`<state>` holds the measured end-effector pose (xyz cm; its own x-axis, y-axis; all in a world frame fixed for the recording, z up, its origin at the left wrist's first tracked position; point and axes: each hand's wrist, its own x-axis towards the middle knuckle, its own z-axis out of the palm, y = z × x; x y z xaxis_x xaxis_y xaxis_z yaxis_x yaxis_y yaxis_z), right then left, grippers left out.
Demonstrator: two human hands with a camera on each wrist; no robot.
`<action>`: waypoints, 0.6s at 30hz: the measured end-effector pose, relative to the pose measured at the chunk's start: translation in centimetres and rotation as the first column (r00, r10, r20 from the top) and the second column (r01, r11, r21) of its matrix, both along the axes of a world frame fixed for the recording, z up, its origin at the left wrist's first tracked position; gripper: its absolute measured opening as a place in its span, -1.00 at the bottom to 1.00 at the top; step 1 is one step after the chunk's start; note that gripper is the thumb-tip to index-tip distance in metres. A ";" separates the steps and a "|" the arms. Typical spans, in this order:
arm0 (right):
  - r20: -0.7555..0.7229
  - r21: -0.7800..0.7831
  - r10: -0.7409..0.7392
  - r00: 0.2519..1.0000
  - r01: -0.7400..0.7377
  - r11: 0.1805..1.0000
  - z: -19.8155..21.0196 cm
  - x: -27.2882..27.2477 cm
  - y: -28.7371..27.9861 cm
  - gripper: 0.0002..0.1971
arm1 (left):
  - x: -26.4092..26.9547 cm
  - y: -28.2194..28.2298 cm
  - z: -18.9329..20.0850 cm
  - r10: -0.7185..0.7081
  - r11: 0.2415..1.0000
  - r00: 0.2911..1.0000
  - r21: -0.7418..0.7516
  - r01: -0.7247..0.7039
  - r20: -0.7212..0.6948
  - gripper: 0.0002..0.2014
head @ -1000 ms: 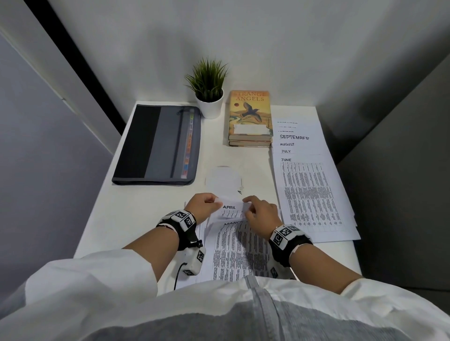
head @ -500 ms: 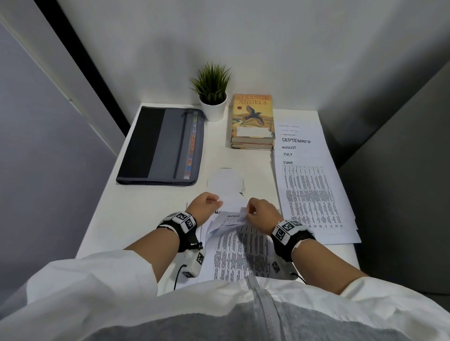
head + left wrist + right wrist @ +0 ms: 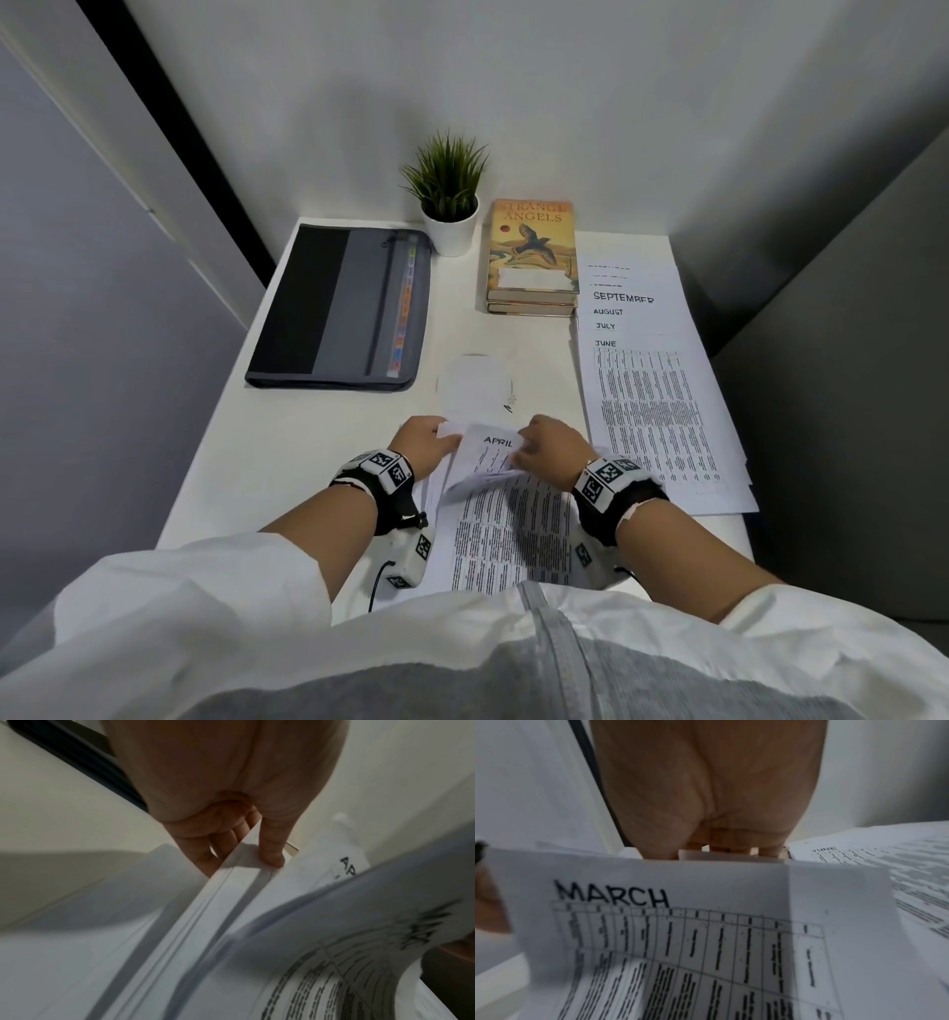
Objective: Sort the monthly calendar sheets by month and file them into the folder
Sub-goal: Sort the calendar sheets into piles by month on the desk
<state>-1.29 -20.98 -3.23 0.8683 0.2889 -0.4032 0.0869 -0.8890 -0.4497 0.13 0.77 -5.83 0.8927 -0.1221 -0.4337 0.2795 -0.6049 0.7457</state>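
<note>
A loose stack of calendar sheets (image 3: 513, 534) lies at the table's near edge. My left hand (image 3: 426, 442) pinches the top left corner of several sheets (image 3: 231, 882) between thumb and fingers. My right hand (image 3: 552, 444) curls its fingers over the top edge of the MARCH sheet (image 3: 706, 923) and bends it toward me. The APRIL sheet (image 3: 493, 447) shows between the two hands. A fanned pile (image 3: 652, 411) with JUNE on top, then JULY, AUGUST and SEPTEMBER above it, lies at the right. The dark grey folder (image 3: 339, 308) lies zipped at the far left.
A potted plant (image 3: 449, 205) and two stacked books (image 3: 531, 257) stand at the back of the white table (image 3: 287, 462). A small white slip (image 3: 475, 383) lies mid-table. Grey partition walls close in the left and right sides.
The top edges of the sheets between my hands have been bent and leafed, and the APRIL heading now sits tilted. Both hands stayed at the same spot.
</note>
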 end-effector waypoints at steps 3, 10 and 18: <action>0.153 0.026 0.017 0.988 -0.022 0.999 -0.4 -0.2 0.1 -0.78 | 0.2 -0.1 0.0 0.068 0.995 0.998 -0.069 -0.069 -0.017 -0.82; 0.164 0.075 -0.014 0.986 0.002 0.997 -1.4 -1.1 -0.2 -0.74 | 0.1 -0.1 -1.1 0.076 0.996 0.996 -0.035 -0.078 -0.040 -0.91; 0.165 0.116 -0.051 0.985 0.032 0.993 -1.7 -1.7 -0.6 -0.70 | 0.1 -0.3 -2.3 0.148 0.980 0.983 -0.119 -0.161 -0.104 -0.89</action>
<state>-2.97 -21.62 -4.98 0.9329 0.2868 -0.2177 0.1340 -0.8377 -0.5294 0.18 0.44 -8.14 0.8608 -0.0454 -0.5069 0.4350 -0.4511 0.7792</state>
